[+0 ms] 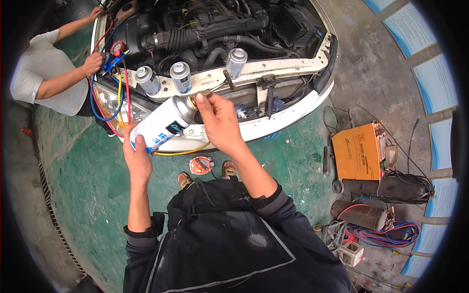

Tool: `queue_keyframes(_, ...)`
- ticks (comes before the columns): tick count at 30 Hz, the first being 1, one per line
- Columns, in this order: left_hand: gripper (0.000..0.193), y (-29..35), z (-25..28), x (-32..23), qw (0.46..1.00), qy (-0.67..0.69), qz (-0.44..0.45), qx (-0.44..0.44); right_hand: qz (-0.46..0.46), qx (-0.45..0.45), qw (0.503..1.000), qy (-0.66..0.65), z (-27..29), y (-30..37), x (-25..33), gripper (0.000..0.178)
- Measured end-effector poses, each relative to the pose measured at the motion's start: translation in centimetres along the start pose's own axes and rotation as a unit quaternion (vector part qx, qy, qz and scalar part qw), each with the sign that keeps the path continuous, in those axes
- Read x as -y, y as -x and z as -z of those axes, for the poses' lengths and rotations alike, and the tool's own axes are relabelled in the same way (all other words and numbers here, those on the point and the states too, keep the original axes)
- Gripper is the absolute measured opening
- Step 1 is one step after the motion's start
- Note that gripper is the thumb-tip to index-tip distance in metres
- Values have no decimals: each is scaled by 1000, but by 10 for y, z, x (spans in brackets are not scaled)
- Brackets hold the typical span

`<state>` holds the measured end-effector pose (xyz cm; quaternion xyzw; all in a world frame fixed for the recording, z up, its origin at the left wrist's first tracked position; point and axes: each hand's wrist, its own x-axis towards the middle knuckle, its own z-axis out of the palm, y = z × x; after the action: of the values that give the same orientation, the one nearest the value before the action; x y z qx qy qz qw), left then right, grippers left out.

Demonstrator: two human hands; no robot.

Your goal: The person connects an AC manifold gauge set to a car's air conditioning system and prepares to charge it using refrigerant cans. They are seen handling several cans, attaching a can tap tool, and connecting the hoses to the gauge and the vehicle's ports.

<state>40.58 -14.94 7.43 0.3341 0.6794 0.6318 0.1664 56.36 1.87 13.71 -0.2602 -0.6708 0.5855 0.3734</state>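
A white-and-blue refrigerant can (168, 122) is held tilted in front of the car, its metal top toward the upper right. My left hand (138, 158) is closed around its lower end. At the top, my right hand (222, 122) pinches a can tap whose T-shaped handle (228, 80) sticks out past the fingers. The fingers partly hide where tap and can meet. Beyond, similar cans stand on the white front panel of the car: a left can (148, 80), a middle can (181, 77) and a right can (236, 62).
At the left, a co-worker's hand (94, 63) holds a gauge manifold (117, 49) with red, blue and yellow hoses. The engine bay (210, 29) is uncovered. An orange reel-like object (200, 165) lies near my feet. An orange welding machine (355, 152) and gas cylinders (361, 215) are at the right.
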Motion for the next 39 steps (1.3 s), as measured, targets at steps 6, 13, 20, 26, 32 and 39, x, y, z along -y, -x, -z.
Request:
queue_keyframes(6, 77, -1, 5, -25, 927, -235, -287, -58, -136, 47, 987, -75, 5, -11, -16, 44)
queue_keyframes(13, 62, 2, 7, -21, 974, -79, -210, 4, -125, -10, 991, -48, 5, 4, -36, 42)
queue_keyframes(20, 44, 0, 2, -44, 884, 362, 292, 49, 32, 19, 996, 87, -11, 10, 17, 37)
queue_keyframes(26, 35, 14, -1, -34, 974, 163, 143, -69, -68, 33, 997, -3, -23, -4, 6, 39)
queue_keyframes(32, 49, 2, 12, -47, 957, -156, -216, -114, -243, 52, 952, -179, -22, -7, 1, 45)
queue_keyframes(39, 40, 1, 17, -30, 926, 342, 163, 15, -41, 5, 999, 21, -27, -1, -7, 43)
